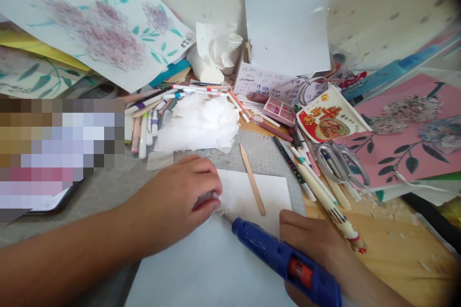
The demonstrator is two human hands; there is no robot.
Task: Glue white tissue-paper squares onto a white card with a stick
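Observation:
My right hand is closed around a blue hot glue gun, its metal nozzle pointing left and slightly up. Close to that nozzle, the fingers of my left hand pinch a small white scrap, which looks like paper and is mostly hidden by the fingers. Both hands are over a large white sheet of paper. On the sheet's upper part lies a flat wooden stick with a pointed end. Beyond my left hand is a pile of torn white paper.
Markers ring the paper pile. To the right are large silver scissors, a noodle-cup piece and a pink sheet with paper flowers. A flower picture leans at back left. A blurred-out device lies left on the grey mat.

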